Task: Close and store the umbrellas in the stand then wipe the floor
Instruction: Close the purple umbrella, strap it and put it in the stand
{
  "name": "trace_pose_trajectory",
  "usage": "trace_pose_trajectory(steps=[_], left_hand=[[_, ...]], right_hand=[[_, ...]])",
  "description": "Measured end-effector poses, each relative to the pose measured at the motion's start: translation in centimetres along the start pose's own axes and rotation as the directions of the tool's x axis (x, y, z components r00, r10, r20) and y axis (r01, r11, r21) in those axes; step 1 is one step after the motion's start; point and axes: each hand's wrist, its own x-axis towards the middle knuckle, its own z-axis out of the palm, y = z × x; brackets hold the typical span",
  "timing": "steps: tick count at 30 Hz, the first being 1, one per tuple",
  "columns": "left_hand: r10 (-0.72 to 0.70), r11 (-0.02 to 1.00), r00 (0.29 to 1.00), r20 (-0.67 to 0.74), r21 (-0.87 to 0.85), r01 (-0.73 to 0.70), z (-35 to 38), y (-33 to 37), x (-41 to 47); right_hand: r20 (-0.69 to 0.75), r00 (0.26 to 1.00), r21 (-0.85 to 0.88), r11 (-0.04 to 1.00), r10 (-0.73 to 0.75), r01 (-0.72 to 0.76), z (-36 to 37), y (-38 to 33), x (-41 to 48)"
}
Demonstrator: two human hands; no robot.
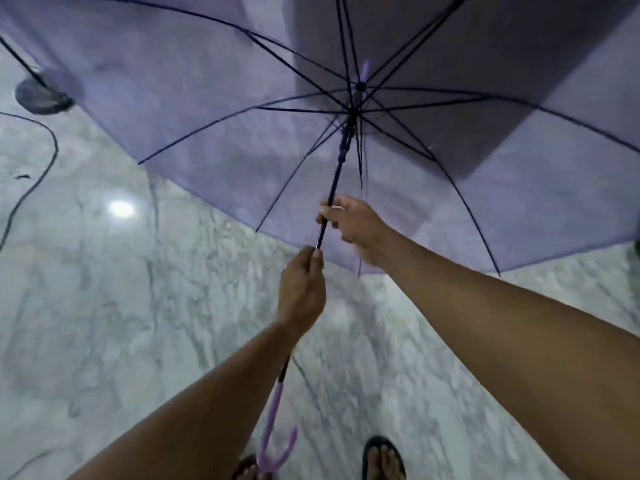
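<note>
An open purple umbrella [207,98] fills the upper half of the view, its canopy spread and seen from the inside with dark ribs. My left hand [301,292] grips its dark shaft low down. Just above it, my right hand [353,223] pinches the same shaft, below the runner [348,136]. The curved purple handle [273,441] hangs below my left forearm. No umbrella stand is in view.
The floor [104,306] is pale marble with a light glare. A dark round base with a pole [43,97] stands at the far left, and a black cable [38,174] trails from it. My sandalled feet [382,459] are at the bottom edge.
</note>
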Motion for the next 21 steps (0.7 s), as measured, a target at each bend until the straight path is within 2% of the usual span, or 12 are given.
trace_pose_trajectory(steps=[2,5,8,11,13,16,19,21], left_hand=[[0.007,1.0,0.994,0.112,0.018,-0.009,-1.5,5.2,-3.2],[0.037,0.996,0.933,0.358,0.063,-0.063,-2.6,14.0,-8.2],[0.178,0.974,0.801,0.572,0.013,-0.225,-1.7,24.0,-14.6],[0.183,0.966,0.669,0.72,-0.007,-0.257,0.9,33.3,-23.3],[0.221,0.936,0.567,0.793,-0.009,-0.352,2.8,38.6,-31.0],[0.29,0.874,0.355,0.889,-0.096,-0.476,5.9,44.2,-42.3],[0.328,0.77,0.085,0.941,-0.214,-0.601,8.9,47.2,-54.3],[0.348,0.737,-0.075,0.935,-0.322,-0.595,9.7,48.3,-63.0]], right_hand=[[-0.081,0.994,0.062,0.996,0.074,-0.069,-2.4,-3.2,-6.0],[-0.227,0.959,0.178,0.975,0.169,-0.13,-7.1,-7.3,-15.7],[-0.368,0.909,0.283,0.955,0.195,-0.09,-12.5,-11.4,-27.4],[-0.52,0.82,0.43,0.903,0.237,0.011,-17.8,-14.2,-40.4],[-0.615,0.743,0.477,0.875,0.264,0.084,-21.4,-15.0,-50.0],[-0.759,0.584,0.489,0.843,0.286,0.223,-25.9,-15.2,-65.1],[-0.883,0.315,0.462,0.765,0.349,0.448,-28.0,-13.4,-80.9],[-0.915,0.162,0.391,0.712,0.37,0.583,-27.9,-11.3,-91.3]])
